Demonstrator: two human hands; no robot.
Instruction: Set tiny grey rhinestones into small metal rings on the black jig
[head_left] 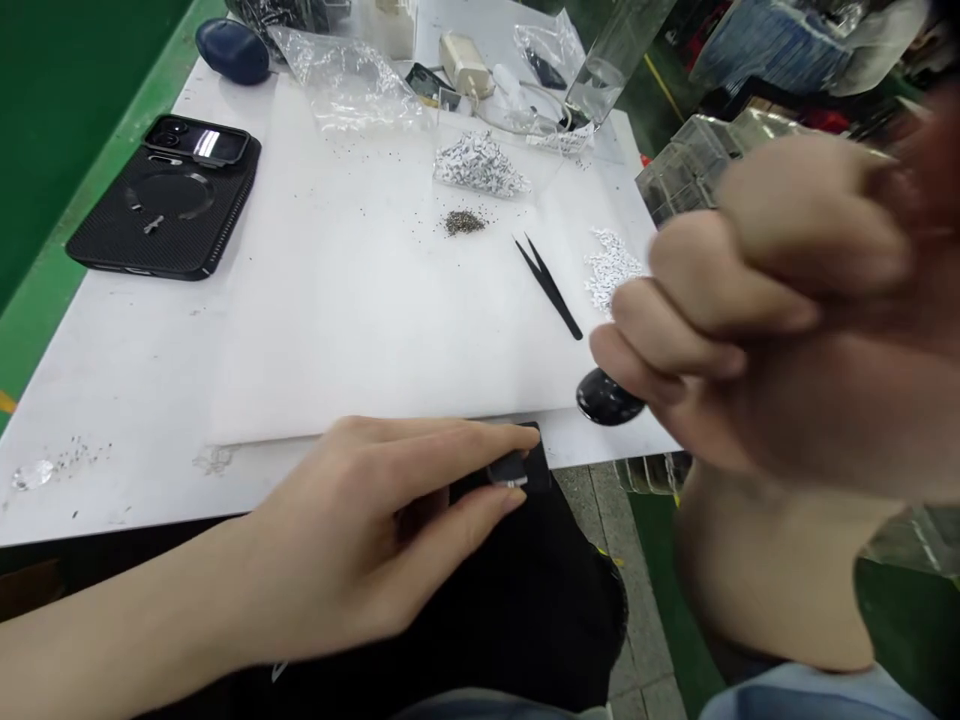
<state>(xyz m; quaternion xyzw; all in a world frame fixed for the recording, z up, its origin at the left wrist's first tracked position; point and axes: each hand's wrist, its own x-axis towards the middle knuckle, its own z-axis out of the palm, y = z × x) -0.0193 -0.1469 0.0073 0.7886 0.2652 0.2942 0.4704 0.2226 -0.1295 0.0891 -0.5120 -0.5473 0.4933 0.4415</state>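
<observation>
Black piece pinched beside the worktop's near edge.
It sits between the clamped thumb and forefinger of the left hand. The fingers of the right hand curl around a black handle, its end protruding below. Tweezers lie beyond.

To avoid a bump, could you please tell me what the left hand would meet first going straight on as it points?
Past the dark piece it holds, the left hand would likely meet the black knob at the right hand, though depth is unclear.
</observation>
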